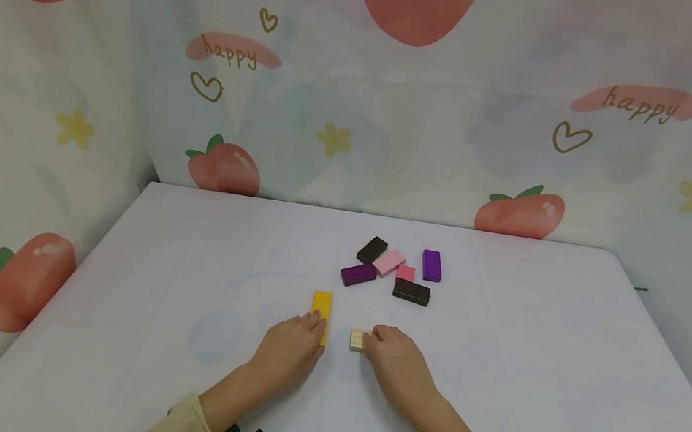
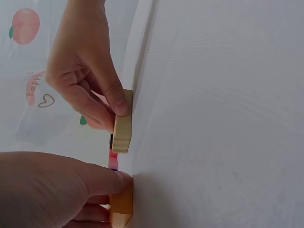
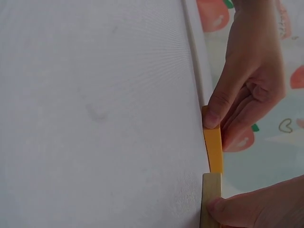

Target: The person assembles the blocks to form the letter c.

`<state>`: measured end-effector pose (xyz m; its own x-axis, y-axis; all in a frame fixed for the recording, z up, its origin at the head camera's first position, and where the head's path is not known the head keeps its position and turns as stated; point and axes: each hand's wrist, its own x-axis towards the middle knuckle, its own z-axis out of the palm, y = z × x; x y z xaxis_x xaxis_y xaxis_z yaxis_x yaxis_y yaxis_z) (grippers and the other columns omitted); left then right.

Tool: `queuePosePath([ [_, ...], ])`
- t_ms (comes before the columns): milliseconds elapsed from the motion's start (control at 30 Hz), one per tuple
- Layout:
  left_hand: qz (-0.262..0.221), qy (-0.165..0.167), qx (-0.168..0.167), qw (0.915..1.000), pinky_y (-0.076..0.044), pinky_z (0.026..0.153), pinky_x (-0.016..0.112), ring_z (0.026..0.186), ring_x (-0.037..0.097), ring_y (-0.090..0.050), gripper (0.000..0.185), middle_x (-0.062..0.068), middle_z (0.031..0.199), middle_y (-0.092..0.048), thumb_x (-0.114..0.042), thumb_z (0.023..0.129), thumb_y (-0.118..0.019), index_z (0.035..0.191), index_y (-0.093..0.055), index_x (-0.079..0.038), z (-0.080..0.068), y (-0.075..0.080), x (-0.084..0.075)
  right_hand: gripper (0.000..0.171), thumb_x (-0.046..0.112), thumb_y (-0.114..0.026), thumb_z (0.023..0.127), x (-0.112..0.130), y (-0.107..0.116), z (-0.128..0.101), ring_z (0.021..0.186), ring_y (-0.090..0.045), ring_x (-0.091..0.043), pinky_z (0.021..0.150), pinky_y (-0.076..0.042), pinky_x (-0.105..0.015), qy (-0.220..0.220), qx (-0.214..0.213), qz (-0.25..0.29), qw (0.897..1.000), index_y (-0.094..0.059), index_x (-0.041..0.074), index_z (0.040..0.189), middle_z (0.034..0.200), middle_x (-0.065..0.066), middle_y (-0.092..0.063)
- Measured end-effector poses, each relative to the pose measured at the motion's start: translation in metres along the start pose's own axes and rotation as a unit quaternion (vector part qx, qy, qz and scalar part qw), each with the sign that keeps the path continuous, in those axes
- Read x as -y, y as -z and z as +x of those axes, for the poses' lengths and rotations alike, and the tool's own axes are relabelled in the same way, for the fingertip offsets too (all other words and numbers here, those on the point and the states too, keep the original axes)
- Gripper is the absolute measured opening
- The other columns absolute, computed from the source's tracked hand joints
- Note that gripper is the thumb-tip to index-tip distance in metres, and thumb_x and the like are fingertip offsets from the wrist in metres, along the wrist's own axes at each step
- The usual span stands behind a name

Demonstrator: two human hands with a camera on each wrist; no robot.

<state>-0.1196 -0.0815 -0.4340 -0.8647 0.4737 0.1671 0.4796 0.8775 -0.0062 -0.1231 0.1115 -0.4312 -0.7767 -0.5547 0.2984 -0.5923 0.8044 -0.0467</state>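
In the head view a yellow block (image 1: 322, 303) lies lengthwise near the table's middle, and my left hand (image 1: 291, 345) grips its near part. A short gap to the right, my right hand (image 1: 400, 371) pinches a pale wooden block (image 1: 357, 340), mostly covered by the fingers. From the left wrist, the thumb presses the near side of the yellow block (image 2: 121, 202), and fine lines mark the end of the wooden block (image 2: 122, 133). The right wrist view has the right thumb on the wooden block (image 3: 211, 187) and the left thumb on the yellow block (image 3: 215, 152).
Beyond the hands lies a loose group: black blocks (image 1: 411, 292), purple blocks (image 1: 432, 266), a pink block (image 1: 389, 262) and a coral-red block (image 1: 406, 273). A white cloth covers the table (image 1: 534, 390); a printed curtain (image 1: 412, 122) hangs behind it.
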Motion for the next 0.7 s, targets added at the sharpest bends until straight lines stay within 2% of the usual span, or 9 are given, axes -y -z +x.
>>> queuePosePath([
  [100,-0.008,0.001,0.004,1.0000,-0.050,0.083,0.033,0.102,0.023,-0.060,0.040,0.013,0.116,-0.061,-0.028,0.084,-0.067,0.112,-0.064,0.000,-0.001,0.002,0.000,0.018,0.005,-0.076,0.073,0.000,0.000,0.000,0.082,-0.061,-0.021,0.075,-0.052,-0.032,0.003,0.001,0.001,1.000,-0.070,0.002,0.089,0.088,-0.009,-0.064],
  [233,-0.056,0.015,0.007,0.9983,-0.050,0.082,0.036,0.105,0.024,-0.059,0.039,0.013,0.116,-0.061,-0.030,0.088,-0.062,0.112,-0.064,0.000,-0.002,0.006,0.001,0.016,0.004,-0.075,0.074,0.000,0.000,0.000,0.083,-0.061,-0.022,0.077,-0.051,-0.032,0.007,0.002,0.000,1.000,-0.070,0.002,0.089,0.090,-0.009,-0.065],
  [333,-0.100,0.027,-0.002,0.9947,-0.048,0.085,0.037,0.110,0.025,-0.056,0.035,0.014,0.120,-0.059,-0.024,0.090,-0.059,0.113,-0.063,0.001,-0.001,0.007,0.005,0.017,0.005,-0.075,0.074,-0.001,0.000,-0.001,0.084,-0.061,-0.022,0.077,-0.051,-0.033,0.005,0.003,0.002,1.000,-0.070,0.003,0.090,0.091,-0.010,-0.066],
  [433,-0.128,0.025,-0.009,0.9914,-0.046,0.089,0.036,0.115,0.024,-0.052,0.033,0.014,0.126,-0.055,-0.017,0.090,-0.057,0.117,-0.061,0.002,0.001,0.005,0.010,0.018,0.006,-0.076,0.074,-0.001,0.000,0.000,0.085,-0.062,-0.022,0.078,-0.051,-0.033,0.003,0.004,0.007,1.000,-0.070,0.003,0.091,0.092,-0.010,-0.066],
  [700,-0.144,0.009,0.029,0.9892,-0.041,0.095,0.036,0.122,0.023,-0.045,0.039,0.013,0.133,-0.048,-0.019,0.092,-0.054,0.125,-0.054,0.002,0.000,0.001,0.017,0.014,0.002,-0.076,0.072,0.002,0.000,-0.002,0.079,-0.065,-0.022,0.070,-0.053,-0.034,0.008,-0.011,0.013,1.000,-0.071,0.002,0.085,0.087,-0.012,-0.067],
])
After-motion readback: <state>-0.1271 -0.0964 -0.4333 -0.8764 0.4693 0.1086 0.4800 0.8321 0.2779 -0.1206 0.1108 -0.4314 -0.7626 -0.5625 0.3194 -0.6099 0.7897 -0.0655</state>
